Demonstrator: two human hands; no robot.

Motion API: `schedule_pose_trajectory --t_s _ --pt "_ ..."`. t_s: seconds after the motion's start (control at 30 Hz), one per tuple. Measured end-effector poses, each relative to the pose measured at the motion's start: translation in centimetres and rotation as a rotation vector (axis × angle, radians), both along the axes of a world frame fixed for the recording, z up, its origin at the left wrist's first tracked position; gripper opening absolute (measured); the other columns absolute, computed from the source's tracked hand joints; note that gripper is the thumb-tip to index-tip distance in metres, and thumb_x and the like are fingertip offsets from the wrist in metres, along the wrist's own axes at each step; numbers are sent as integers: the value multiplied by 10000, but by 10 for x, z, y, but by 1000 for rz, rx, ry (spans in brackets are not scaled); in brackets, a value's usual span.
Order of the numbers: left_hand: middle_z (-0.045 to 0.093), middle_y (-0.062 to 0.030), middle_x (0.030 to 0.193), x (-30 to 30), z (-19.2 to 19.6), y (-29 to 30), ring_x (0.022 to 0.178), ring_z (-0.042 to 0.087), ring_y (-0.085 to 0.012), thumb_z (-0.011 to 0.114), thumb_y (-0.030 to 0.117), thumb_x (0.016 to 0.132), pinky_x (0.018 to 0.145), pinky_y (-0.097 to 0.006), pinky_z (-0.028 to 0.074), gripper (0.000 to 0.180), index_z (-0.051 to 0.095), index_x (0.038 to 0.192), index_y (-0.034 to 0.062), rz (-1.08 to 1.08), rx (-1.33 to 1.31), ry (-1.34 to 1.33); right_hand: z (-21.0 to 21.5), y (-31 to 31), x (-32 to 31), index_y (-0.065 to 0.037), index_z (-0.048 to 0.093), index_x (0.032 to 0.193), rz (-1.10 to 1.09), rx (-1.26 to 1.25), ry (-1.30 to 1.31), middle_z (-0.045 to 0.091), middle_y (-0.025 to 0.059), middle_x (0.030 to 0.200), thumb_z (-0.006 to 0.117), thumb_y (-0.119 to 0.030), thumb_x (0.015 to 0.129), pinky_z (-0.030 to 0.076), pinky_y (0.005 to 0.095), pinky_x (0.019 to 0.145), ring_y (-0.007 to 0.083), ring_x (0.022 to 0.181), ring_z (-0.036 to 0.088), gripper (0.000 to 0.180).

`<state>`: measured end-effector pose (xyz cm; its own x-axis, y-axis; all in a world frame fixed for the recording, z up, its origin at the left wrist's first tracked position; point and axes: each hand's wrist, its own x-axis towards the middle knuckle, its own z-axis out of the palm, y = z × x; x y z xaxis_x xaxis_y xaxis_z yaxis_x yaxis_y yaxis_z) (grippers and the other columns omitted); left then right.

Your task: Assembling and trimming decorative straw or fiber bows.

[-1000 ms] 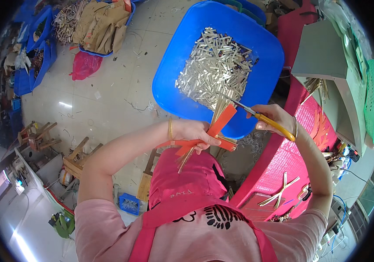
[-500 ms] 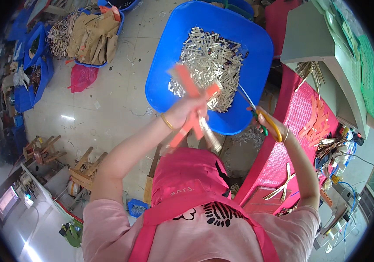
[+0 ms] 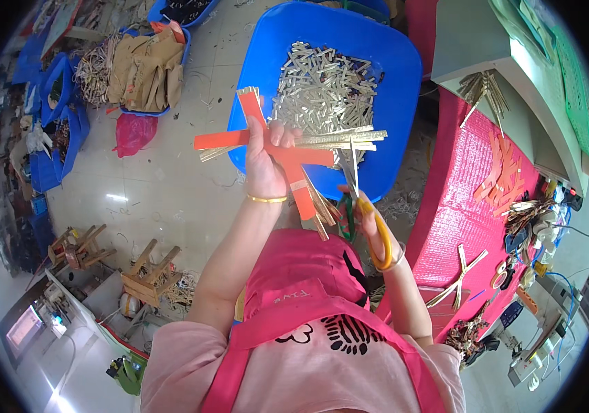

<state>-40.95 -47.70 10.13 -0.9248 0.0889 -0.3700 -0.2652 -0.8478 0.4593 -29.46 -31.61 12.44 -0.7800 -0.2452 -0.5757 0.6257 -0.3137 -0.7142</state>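
From my distant seat, the broadest thing on the feed is the pale tiled floor [image 3: 164,179], littered with scraps. Next comes the pink-covered table [image 3: 446,227] along the right side, with a pale housing [image 3: 470,41] at its far end. The blue tub [image 3: 394,82] sits ahead of the wearer, and the pink apron [image 3: 291,275] fills the lower middle of my view. A wooden stool [image 3: 146,279] stands on the left (the fisheye bends it a good deal).

Smaller than those, the orange cross-shaped piece [image 3: 299,193] is raised between the wearer and the tub, its upper part over the tub's near left edge. I see the left hand [image 3: 267,162] closed round its middle, thumb and curled fingers pinning it together with a bundle of gold strips [image 3: 349,140] that runs out to the right.

The right hand [image 3: 385,241] grips the scissors [image 3: 365,206] by their yellow handle, blades pointing up and slightly parted. The blades overlap the gold strips in my view; I cannot tell whether they touch. A gold bracelet [image 3: 265,199] circles the left wrist. Smallest of all, the short gold clippings [image 3: 325,86] lie heaped inside the tub.
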Motion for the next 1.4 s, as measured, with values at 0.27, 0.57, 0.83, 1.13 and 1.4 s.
schedule_pose_trajectory --t_s 0.27,0.57,0.83,1.13,1.4 --pt "285 42 558 13 -1 -3 543 345 -79 343 359 891 742 -295 397 362 366 1200 171 -35 9 93 -11 -7 -4 -52 367 1198 35 108 154 393 -2 774 430 -615 754 316 196 585 80 685 376 719" --pt "303 26 541 19 0 -11 565 345 -113 351 479 851 777 -289 354 466 348 556 119 -36 -46 46 -13 -14 -1 -49 394 1151 46 122 133 394 -9 699 408 -605 771 307 176 502 61 582 371 673" --pt "276 39 570 18 -14 -21 550 325 -80 364 369 880 757 -285 374 398 367 1217 157 38 38 76 -10 -29 -2 -20 479 1006 -53 115 -13 364 -33 541 477 -439 824 228 165 341 31 387 302 457" --pt "316 35 569 24 1 -13 554 355 -93 389 462 843 781 -302 370 399 461 781 74 -37 -25 17 -3 -20 -49 -37 361 1143 -271 85 199 535 57 774 668 -45 683 426 192 467 114 608 557 553" --pt "552 0 802 46 7 -16 845 536 -129 350 424 865 898 -358 355 468 320 1218 118 -185 4 -14 17 -26 -65 -54 406 1107 -205 196 299 525 6 781 600 74 677 429 177 582 73 712 524 489"
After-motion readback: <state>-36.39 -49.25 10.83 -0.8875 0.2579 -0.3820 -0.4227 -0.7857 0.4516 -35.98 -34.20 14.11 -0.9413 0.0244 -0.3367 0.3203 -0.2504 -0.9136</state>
